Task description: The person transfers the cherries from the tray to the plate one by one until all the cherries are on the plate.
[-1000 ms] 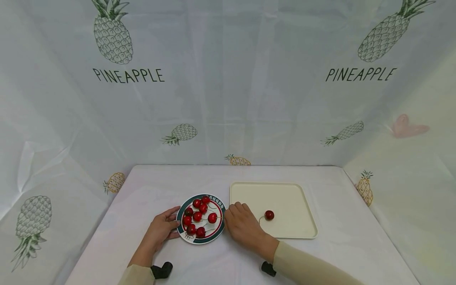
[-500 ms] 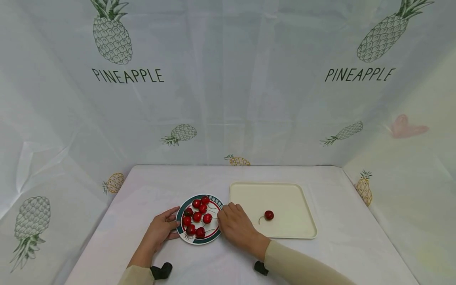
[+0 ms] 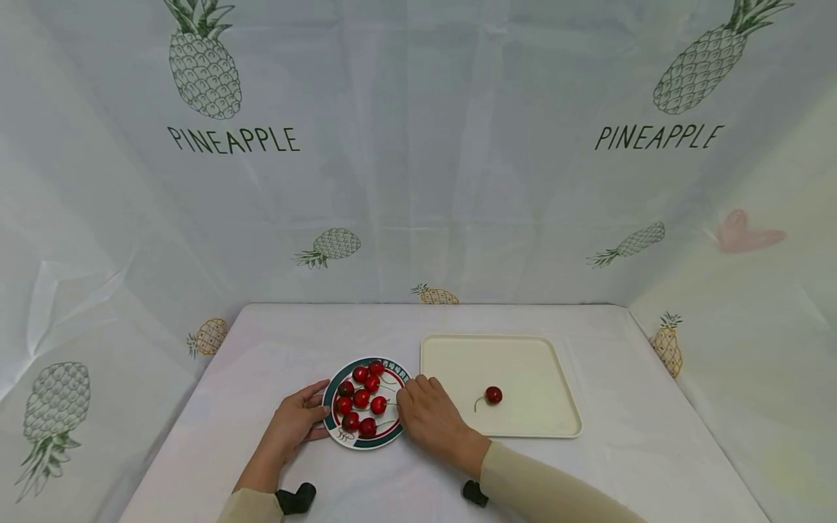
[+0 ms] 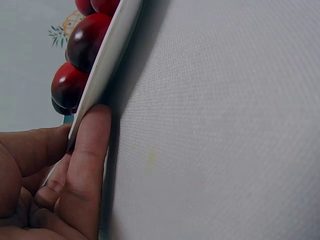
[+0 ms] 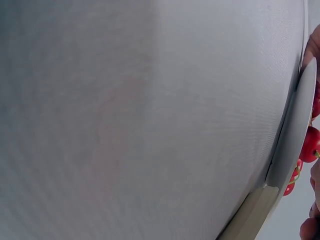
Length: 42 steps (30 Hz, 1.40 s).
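A round white plate (image 3: 365, 442) with a dark green rim bears several red cherries with stems. My left hand (image 3: 297, 418) grips its left edge, thumb (image 4: 45, 145) on top and a finger (image 4: 90, 150) underneath, as the left wrist view shows. Over the plate's right rim, my right hand (image 3: 434, 418) pinches the stem of a bright red cherry (image 3: 378, 405), which lies low over the plate; the fingertips are hidden in the head view. In the right wrist view only part of the right fingers (image 5: 316, 185) shows, near a cherry (image 5: 311, 145).
A cream rectangular tray (image 3: 523, 356) stands right of the plate, with one dark red cherry (image 3: 493, 395) on it. A white cloth (image 3: 327, 327) covers the table. Behind hangs a pale curtain (image 3: 445, 181) printed with pineapples.
My right hand has moved left, bringing the bright red cherry by its stem further in over the plate toward the others. My left hand has stayed at the plate's edge.
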Each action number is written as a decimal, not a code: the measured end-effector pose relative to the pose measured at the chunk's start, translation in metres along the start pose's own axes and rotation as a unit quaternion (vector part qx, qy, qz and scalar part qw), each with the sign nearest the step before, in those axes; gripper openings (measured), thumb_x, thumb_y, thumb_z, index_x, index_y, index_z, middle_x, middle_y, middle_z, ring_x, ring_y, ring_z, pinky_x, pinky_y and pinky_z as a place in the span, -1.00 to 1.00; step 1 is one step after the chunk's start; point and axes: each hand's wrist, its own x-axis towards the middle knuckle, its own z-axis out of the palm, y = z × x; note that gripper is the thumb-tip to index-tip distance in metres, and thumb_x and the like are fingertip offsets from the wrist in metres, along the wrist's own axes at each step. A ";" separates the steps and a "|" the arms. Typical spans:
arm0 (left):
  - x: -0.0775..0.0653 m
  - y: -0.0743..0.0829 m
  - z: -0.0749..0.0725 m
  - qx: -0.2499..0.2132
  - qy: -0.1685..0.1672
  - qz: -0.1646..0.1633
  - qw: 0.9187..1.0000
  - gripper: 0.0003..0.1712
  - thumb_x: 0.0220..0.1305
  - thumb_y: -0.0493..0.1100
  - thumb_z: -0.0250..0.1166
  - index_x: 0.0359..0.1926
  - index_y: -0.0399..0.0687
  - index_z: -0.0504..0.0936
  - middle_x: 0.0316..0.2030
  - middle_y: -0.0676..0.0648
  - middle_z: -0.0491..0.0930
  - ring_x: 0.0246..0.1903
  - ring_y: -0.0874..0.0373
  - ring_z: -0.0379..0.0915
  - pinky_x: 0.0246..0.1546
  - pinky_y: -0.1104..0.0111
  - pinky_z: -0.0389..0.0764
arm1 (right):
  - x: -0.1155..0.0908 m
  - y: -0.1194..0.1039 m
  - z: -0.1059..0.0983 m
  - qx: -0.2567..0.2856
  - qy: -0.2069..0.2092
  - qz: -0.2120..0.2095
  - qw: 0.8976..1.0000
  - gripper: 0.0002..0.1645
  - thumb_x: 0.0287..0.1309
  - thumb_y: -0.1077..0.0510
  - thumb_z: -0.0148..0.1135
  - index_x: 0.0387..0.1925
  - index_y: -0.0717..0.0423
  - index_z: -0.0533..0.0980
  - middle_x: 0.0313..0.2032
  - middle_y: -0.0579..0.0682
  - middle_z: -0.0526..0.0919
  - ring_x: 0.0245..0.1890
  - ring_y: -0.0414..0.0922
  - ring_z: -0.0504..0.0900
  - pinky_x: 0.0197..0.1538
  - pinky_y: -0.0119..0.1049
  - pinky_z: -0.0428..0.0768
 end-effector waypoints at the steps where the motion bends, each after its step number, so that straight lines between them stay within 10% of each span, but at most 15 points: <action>1: 0.000 0.000 0.000 0.000 0.001 0.000 1.000 -0.33 0.48 -0.39 0.19 0.56 -0.12 0.35 0.36 -0.44 0.48 -0.16 -0.03 0.79 -0.21 0.09 0.84 | 0.000 0.000 0.000 0.000 -0.005 0.000 1.000 -0.78 0.41 -0.02 0.27 -0.29 0.00 0.48 -0.39 -0.10 0.46 -0.32 -0.14 0.34 -0.24 -0.39 0.07; 20: -0.003 0.000 0.002 0.004 0.006 0.003 1.000 -0.34 0.48 -0.39 0.18 0.55 -0.12 0.36 0.31 -0.42 0.52 -0.18 0.01 0.78 -0.22 0.12 0.84 | -0.008 0.003 -0.001 -0.011 -0.042 0.014 0.999 -0.83 0.43 0.00 0.25 -0.23 0.00 0.56 -0.33 -0.10 0.53 -0.25 -0.12 0.42 -0.22 -0.33 0.30; 42: -0.002 0.000 0.002 0.011 0.014 -0.005 1.000 -0.34 0.47 -0.38 0.21 0.54 -0.10 0.38 0.33 -0.41 0.51 -0.18 0.04 0.77 -0.22 0.14 0.84 | -0.071 0.077 -0.016 -0.054 -0.029 0.034 0.998 -0.60 0.08 0.02 0.55 -0.43 0.04 0.42 -0.46 -0.08 0.35 -0.39 -0.10 0.26 -0.28 -0.32 0.22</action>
